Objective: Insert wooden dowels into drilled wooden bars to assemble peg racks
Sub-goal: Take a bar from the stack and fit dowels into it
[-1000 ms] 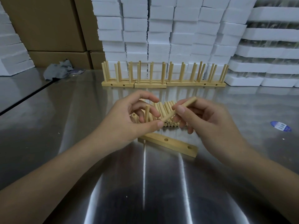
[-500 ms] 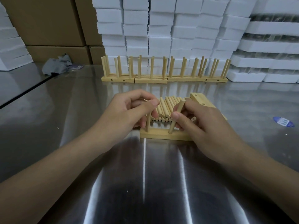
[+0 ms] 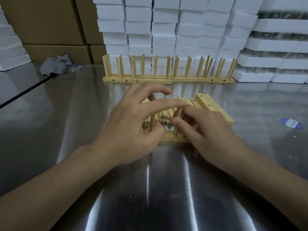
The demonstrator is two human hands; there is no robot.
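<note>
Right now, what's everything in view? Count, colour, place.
drilled wooden bar: one, pale wood, table centre
upright wooden dowels: two, pale, standing in that bar
loose wooden dowels: pile, pale, behind the bar
spare drilled wooden bars: several, pale, right of the pile
finished wooden peg racks: row, pale, table back
white foam blocks: many, stacked behind the racks
brown cardboard boxes: several, back left
crumpled grey cloth: one, table back left
blue-and-white oval label: one, table right
shiny steel table: one, silver
left hand: one, fingers spread above the bar
right hand: one, pinching the right upright dowel
</note>
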